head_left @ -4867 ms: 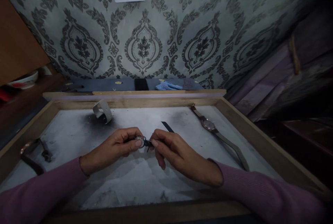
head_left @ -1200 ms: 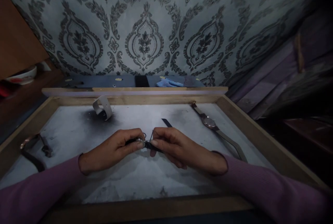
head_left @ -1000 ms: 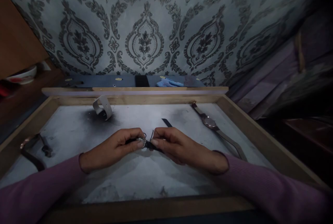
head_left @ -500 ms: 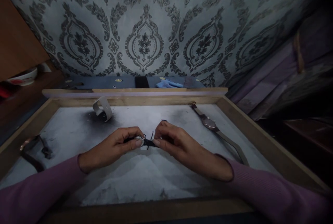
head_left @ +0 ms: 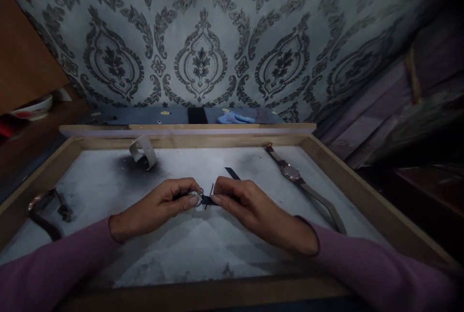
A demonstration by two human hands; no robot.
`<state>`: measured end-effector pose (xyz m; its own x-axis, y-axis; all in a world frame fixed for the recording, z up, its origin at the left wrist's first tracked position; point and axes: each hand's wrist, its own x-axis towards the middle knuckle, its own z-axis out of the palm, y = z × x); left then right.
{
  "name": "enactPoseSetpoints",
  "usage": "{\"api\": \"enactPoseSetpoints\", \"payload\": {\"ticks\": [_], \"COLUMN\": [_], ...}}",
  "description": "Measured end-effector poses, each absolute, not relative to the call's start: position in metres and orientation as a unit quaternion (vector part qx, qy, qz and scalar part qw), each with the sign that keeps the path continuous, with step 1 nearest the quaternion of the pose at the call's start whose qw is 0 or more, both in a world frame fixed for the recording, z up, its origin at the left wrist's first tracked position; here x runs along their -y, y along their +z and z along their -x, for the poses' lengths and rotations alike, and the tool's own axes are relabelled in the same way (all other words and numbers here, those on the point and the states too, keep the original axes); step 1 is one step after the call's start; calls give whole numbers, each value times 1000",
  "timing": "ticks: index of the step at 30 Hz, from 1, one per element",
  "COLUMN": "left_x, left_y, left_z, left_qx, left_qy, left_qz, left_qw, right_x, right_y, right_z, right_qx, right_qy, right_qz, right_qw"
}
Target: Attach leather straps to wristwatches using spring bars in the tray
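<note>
Over the middle of a shallow wooden tray, both hands hold one small wristwatch (head_left: 196,199) with a dark strap. My left hand (head_left: 159,205) pinches its round case between thumb and fingers. On the strap beside the case, my right hand (head_left: 253,208) is closed with thumb against fingers. A thin dark strip (head_left: 211,189) crosses the strap between the hands; what it is I cannot make out. The dark pointed strap end (head_left: 232,173) sticks out behind the right fingers. Most of the strap is hidden by the fingers.
A pale cuff-shaped watch (head_left: 144,151) stands at the tray's back left. At the right lies a long-strapped watch (head_left: 291,172), at the left a curved dark watch (head_left: 43,215). The wooden rim (head_left: 340,177) surrounds the white base. A blue cloth (head_left: 235,117) lies behind.
My right fingers have curled lower and shifted slightly, and more of the pointed strap end shows behind them. My left hand keeps its hold on the watch case.
</note>
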<state>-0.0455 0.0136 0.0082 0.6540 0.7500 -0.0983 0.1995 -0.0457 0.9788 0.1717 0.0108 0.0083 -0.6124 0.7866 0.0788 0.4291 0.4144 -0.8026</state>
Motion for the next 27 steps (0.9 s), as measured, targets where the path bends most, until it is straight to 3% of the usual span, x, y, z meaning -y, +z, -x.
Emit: {"api": "enactPoseSetpoints", "payload": {"ticks": [20, 27], "left_x": [-13, -13], "left_y": [9, 2], "left_z": [45, 48], "left_qx": [-351, -370], "left_qy": [220, 213], "left_qz": [-686, -618], "left_qw": [598, 659], "right_x": [-12, -11], "right_y": [6, 11], "right_z": [-172, -171], "right_qx": [798, 781], "right_qy": [422, 441], "right_qz": [369, 376], "right_qw": [222, 234]}}
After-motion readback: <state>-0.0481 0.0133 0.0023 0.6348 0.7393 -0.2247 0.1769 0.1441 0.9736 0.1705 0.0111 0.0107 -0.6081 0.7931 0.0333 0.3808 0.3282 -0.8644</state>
